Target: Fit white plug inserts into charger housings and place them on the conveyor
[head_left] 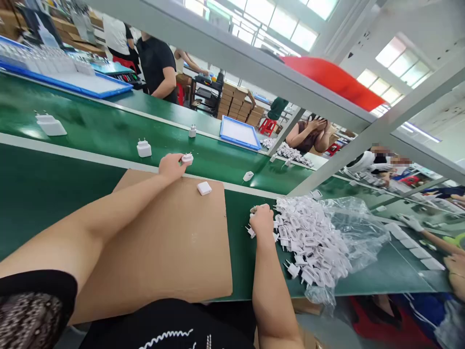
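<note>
My left hand (170,167) pinches a white two-pin plug (187,159) over the glossy green belt (218,162); my right hand (262,219), well apart, curls at the plastic pile's (312,242) edge, and I can't tell what it grips. Flat brown cardboard (174,237) carries one rounded white block (204,188); a strip of green tabletop (242,271) separates cardboard from pile.

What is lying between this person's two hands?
In the head view, a white block lies on the cardboard between the left hand and right hand, with green tabletop showing nearer the right one.
</note>
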Demonstrator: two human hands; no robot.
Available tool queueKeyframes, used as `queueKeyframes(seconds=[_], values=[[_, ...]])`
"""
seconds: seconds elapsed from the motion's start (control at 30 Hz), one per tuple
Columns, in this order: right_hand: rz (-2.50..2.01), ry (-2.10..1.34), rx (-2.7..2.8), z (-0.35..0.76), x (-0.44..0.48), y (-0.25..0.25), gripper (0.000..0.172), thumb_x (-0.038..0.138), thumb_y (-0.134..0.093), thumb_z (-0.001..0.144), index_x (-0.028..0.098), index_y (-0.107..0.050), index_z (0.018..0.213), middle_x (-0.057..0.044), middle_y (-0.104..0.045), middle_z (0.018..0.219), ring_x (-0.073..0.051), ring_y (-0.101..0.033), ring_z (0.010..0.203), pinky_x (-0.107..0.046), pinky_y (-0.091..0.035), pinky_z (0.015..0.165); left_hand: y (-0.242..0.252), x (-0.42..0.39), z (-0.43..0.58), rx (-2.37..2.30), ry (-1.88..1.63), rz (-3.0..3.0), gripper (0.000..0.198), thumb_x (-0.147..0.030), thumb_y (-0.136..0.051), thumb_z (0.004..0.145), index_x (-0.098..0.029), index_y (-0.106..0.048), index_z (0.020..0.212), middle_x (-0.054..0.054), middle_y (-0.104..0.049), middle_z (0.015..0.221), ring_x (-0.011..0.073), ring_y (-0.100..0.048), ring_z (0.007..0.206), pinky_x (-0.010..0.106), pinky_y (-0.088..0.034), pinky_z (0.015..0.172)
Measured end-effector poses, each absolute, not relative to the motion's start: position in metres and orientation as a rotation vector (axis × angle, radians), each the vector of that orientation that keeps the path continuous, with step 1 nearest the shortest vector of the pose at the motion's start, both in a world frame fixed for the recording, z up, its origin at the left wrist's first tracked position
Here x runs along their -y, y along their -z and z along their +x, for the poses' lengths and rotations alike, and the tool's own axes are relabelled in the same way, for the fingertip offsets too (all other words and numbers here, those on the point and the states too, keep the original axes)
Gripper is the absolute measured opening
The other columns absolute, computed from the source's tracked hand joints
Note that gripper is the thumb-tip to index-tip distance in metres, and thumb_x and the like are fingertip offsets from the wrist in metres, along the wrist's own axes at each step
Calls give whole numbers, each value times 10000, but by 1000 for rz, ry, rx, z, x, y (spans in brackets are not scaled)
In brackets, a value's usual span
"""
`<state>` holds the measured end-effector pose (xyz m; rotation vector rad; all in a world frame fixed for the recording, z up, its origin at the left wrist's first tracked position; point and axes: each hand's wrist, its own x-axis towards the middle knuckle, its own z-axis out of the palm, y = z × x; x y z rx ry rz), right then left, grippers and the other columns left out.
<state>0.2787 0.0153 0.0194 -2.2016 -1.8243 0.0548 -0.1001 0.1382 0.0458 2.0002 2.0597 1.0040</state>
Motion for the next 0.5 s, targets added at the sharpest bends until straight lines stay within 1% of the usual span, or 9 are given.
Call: queueKeyframes(seconds=[0.07,0.17,0.23,0.27,0.3,0.33,0.4,0.43,0.5], values=[[-2153,-44,1809,279,-18,-15,237,128,-594,782,198,-764,932,-171,-549,1115,-336,-547,1031,-406,-457,766,-41,-154,-113,-2111,-956,1961,304,-435,-632,936,-144,-685,1003,61,-674,924,216,-575,917,342,-431,803],[-2113,-26,1787,278,-22,-11,216,271,-598,852,202,-754,986,-163,-542,1088,-337,-541,1023,-421,-455,788,-34,-161,-122,-2160,-918,1895,303,-428,-679,903,-128,-653,934,51,-641,860,194,-571,846,360,-451,813],[-2130,-19,1772,277,-24,-11,261,376,-604,888,189,-741,1008,-178,-540,1102,-357,-535,1042,-440,-449,805,-30,-159,-120,-2206,-942,1843,359,-430,-730,863,-98,-638,964,88,-650,922,228,-564,950,395,-436,871],[-2149,-23,1766,276,-24,-12,284,403,-614,892,182,-734,1023,-187,-538,1118,-365,-535,1046,-447,-445,815,-30,-157,-117,-2239,-982,1821,428,-430,-755,840,-72,-627,1037,131,-652,1032,268,-538,1054,427,-413,923],[-2173,-35,1762,275,-24,-12,291,399,-626,889,177,-725,1048,-193,-535,1139,-369,-538,1047,-448,-442,819,-31,-155,-113,-2273,-1038,1808,531,-431,-765,829,-43,-593,1150,183,-616,1189,318,-481,1172,468,-378,985],[-2193,-53,1762,274,-24,-13,285,362,-632,885,174,-713,1083,-196,-531,1161,-367,-543,1043,-443,-440,816,-32,-154,-107,-2299,-1101,1809,647,-430,-761,832,-23,-527,1276,224,-527,1351,365,-396,1278,509,-327,1048],[-2205,-91,1772,272,-23,-15,286,239,-607,869,177,-691,1136,-189,-525,1192,-356,-556,1034,-418,-438,794,-39,-154,-92,-2298,-1209,1865,766,-418,-716,870,-49,-381,1453,220,-332,1544,392,-250,1398,536,-229,1140],[-2193,-103,1783,271,-23,-16,300,182,-584,857,181,-687,1139,-182,-524,1193,-350,-560,1034,-406,-437,784,-43,-157,-82,-2259,-1225,1925,744,-406,-687,892,-83,-365,1480,190,-307,1570,376,-235,1419,518,-211,1164],[-2143,-109,1808,269,-21,-19,335,108,-550,827,190,-690,1120,-163,-529,1171,-338,-562,1041,-384,-437,772,-51,-167,-57,-2130,-1092,2072,644,-401,-633,923,-137,-417,1468,146,-362,1555,347,-271,1423,479,-228,1179]])
